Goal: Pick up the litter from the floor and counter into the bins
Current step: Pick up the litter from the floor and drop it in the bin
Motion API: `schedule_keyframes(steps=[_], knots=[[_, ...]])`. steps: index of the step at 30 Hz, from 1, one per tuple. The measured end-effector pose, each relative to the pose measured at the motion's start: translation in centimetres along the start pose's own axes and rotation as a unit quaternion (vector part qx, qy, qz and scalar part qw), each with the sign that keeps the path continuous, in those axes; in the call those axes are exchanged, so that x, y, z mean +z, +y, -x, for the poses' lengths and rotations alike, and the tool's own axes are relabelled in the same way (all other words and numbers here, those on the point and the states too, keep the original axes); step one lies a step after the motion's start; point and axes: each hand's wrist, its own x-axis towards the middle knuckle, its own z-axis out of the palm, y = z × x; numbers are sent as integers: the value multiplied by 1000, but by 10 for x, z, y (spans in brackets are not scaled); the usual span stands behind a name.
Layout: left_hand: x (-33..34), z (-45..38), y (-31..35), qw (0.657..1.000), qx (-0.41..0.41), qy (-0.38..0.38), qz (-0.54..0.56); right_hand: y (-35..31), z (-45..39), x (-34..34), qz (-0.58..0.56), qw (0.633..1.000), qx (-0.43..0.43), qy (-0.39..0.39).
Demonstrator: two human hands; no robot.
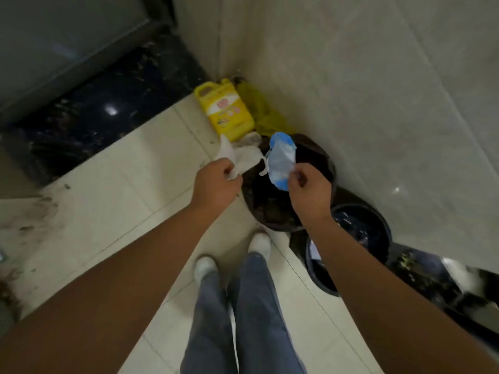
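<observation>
My left hand (216, 182) is closed on a crumpled white tissue (240, 157), held at the left rim of a black bin (272, 220) that stands against the wall. My right hand (307, 187) pinches a flattened blue and white plastic wrapper (280, 160) directly over the same bin's dark opening. The bin holds dark rubbish. A second black bin (378, 220) stands just to its right, partly hidden behind my right forearm.
A yellow plastic jug (226, 109) and a yellow bag (262, 109) lie in the corner beyond the bins. A tiled wall (378, 103) runs along the right. Dark polished threshold (108, 103) lies at left. My feet (259, 242) stand on pale tiles.
</observation>
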Motion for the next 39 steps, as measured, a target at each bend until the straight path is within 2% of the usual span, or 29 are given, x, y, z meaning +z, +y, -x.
schedule_keyframes(steps=[4, 7, 10, 12, 15, 17, 19, 22, 26, 30, 34, 39], knots=[[104, 35, 57, 986, 78, -143, -44, 102, 40, -91, -35, 989, 126, 67], [191, 62, 71, 970, 83, -206, -95, 188, 72, -125, -100, 965, 236, 58], [272, 75, 58, 954, 78, -231, -173, 259, 85, -131, -155, 934, 321, 23], [317, 75, 37, 933, 97, -241, -251, 293, 85, -122, -111, 941, 317, -28], [364, 61, -2, 856, 149, -278, -409, 334, 76, -94, 21, 955, 276, -105], [383, 46, -27, 814, 135, -319, -465, 357, 61, -75, 86, 958, 233, -145], [395, 31, -46, 796, 101, -336, -493, 377, 43, -56, 148, 954, 188, -179], [403, 25, -54, 773, 119, -327, -530, 399, 32, -35, 238, 931, 143, -236], [386, 40, -40, 776, 146, -262, -555, 390, 43, -35, 294, 913, 115, -259], [340, 59, -14, 799, 162, -206, -541, 347, 57, -61, 324, 906, 62, -267], [272, 73, 19, 820, 169, -117, -533, 276, 52, -89, 327, 917, -18, -229], [188, 102, 58, 852, 132, 6, -507, 171, 47, -122, 305, 928, -140, -161]])
